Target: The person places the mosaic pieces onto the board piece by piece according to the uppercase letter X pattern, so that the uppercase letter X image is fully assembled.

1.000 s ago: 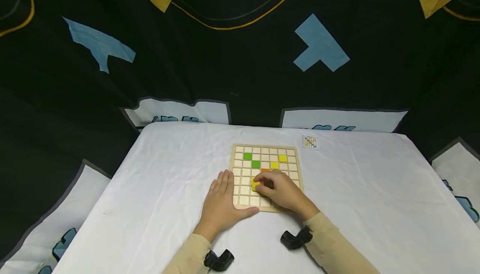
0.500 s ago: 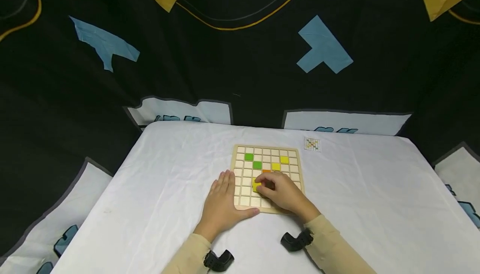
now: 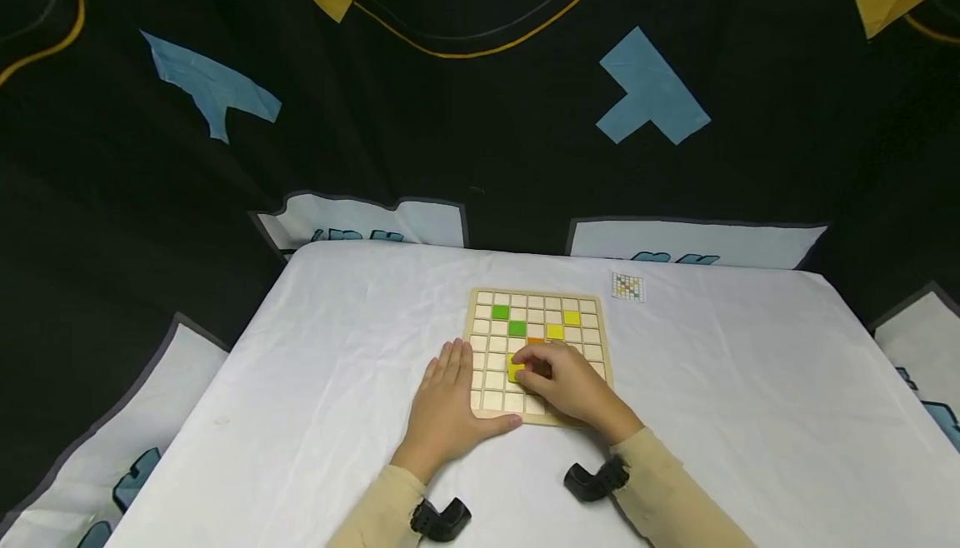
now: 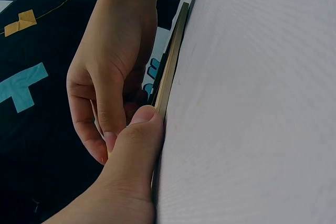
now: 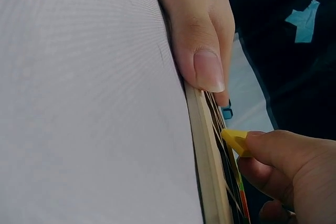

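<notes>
A square wooden board with a grid of cream squares lies on the white table. My right hand is over its lower middle, pinching a yellow tile between thumb and fingers. In the right wrist view the yellow tile stands tilted, one edge at the board's top. My left hand lies along the board's left side with its fingers straight, and the thumb reaches to the near edge. Two green tiles, two yellow ones and a partly covered orange tile show in the grid. My right hand hides several squares.
A small card printted with a coloured grid lies beyond the board's far right corner. White cloth covers the table. A black curtain with blue and yellow shapes hangs behind. Each wrist wears a black camera.
</notes>
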Demonstrator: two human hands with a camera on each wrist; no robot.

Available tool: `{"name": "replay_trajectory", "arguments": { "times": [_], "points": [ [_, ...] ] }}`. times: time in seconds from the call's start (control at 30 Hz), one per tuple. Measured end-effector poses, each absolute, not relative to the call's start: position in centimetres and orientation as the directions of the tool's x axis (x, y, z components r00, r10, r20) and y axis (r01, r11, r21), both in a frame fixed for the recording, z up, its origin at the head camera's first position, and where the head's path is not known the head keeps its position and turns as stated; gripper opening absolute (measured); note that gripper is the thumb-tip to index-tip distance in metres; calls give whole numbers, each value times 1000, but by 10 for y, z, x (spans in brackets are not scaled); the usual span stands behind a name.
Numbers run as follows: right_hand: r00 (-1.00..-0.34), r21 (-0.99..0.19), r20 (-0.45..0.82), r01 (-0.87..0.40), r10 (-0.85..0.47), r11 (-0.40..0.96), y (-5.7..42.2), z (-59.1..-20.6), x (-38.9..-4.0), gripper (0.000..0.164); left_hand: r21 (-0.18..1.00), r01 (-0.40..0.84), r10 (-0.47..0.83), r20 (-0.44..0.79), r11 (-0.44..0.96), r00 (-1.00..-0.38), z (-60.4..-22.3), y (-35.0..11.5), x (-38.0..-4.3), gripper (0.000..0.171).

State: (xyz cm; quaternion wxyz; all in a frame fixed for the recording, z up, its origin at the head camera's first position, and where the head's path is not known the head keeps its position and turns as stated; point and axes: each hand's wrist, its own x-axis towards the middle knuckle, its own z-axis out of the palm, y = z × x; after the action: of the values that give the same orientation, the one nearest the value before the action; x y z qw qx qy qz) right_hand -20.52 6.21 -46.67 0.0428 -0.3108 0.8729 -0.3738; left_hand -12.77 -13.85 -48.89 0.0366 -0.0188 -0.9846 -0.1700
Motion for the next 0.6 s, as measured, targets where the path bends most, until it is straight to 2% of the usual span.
{"name": "replay_trajectory", "arguments": {
  "times": [0.33, 0.6],
  "points": [
    [-816, -669, 149, -500, -559, 550, 66, -467, -203, 13, 334, 67, 43, 78, 940, -996, -491, -135, -129, 134],
    [-800, -676, 174, -521, -574, 522, 63, -467, -205, 12, 326, 55, 28, 87, 944, -996, -488, -137, -129, 133]
  ]
}}
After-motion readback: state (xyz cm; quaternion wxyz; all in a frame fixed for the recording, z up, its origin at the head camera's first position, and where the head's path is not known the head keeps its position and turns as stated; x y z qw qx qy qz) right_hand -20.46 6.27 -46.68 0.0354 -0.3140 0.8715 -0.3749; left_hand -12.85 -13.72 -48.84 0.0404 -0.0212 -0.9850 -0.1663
